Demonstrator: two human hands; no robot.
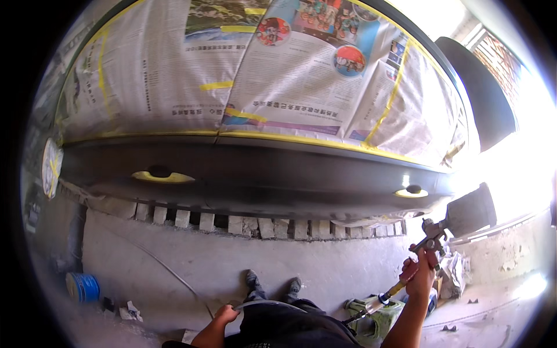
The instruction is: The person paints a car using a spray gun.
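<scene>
My right hand (pixel 420 275) is closed around the handle of a spray gun (pixel 432 236), held up near the right end of a car's dark side (pixel 301 177). A grey cup (pixel 473 211) sits on the gun, and a fitting and hose line run down from its grip. In my left hand (pixel 225 315), low in front of my body, is the grey air hose (pixel 264 302). Two door handles, one on the left (pixel 163 176) and one on the right (pixel 411 192), have yellow masking around them. Newspaper (pixel 290 95) and yellow tape cover the car's windows.
Beneath the car runs a row of pale blocks (pixel 206 221). A blue bucket (pixel 84 287) stands at the lower left beside scraps. Right of my legs is a green plastic stool or crate (pixel 380 319); wrapped items (pixel 455 272) lie beyond it. The hose (pixel 168 268) crosses the concrete floor.
</scene>
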